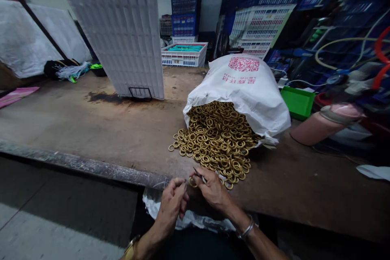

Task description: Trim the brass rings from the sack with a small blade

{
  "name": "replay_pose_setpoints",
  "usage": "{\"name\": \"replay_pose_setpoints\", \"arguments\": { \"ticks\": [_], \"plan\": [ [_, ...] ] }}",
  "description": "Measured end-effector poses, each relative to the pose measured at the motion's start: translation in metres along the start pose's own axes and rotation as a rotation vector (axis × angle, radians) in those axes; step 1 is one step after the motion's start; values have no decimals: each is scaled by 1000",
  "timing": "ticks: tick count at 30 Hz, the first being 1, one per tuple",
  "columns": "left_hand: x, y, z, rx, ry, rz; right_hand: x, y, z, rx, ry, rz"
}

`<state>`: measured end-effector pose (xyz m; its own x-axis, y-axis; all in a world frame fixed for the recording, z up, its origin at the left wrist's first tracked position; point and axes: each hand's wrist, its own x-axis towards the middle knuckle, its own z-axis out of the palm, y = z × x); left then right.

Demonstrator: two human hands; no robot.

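Note:
My left hand (173, 202) is closed in a pinch at the table's front edge. Whatever its fingertips hold, if anything, is too small to make out. Close beside it, my right hand (213, 190) is closed around a slim, dark pointed tool (198, 174), whose exact kind I cannot tell. A single brass-coloured ring (192, 182) is at the fingertips of that hand. Just beyond my hands lies a heap of brass-coloured rings (217, 142), spilling from the mouth of a white woven sack (237, 85) with red print.
A tall white ribbed panel (122, 32) stands upright on the wooden table (76, 126). Behind are a white crate (184, 59) and stacked blue crates (185, 8). On the right are a green tray (297, 102) and a pink cylinder (324, 124). White plastic (198, 220) hangs below the front edge.

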<state>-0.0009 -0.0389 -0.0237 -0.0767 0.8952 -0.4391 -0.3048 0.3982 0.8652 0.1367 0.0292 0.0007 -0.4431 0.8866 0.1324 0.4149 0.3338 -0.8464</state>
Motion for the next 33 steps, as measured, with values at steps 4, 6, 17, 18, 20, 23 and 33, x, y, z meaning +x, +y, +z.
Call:
{"name": "replay_pose_setpoints", "arguments": {
  "ticks": [4,6,17,18,20,23,33],
  "plan": [
    [7,10,14,54,-12,-26,-7,3,-3,69,-41,23],
    [10,12,20,55,-22,-35,-9,4,-5,79,-33,65],
    [7,20,48,352,79,389,-10,14,-18,357,-100,364],
    [6,21,49,368,91,401,-10,14,-19,370,-101,374],
    [6,22,52,370,101,393,-9,15,-20,369,-92,371],
    [6,22,56,299,69,282,-8,15,-24,348,-66,366],
    [8,16,63,29,-128,-1,-6,21,-39,240,-108,303]
  ]
}}
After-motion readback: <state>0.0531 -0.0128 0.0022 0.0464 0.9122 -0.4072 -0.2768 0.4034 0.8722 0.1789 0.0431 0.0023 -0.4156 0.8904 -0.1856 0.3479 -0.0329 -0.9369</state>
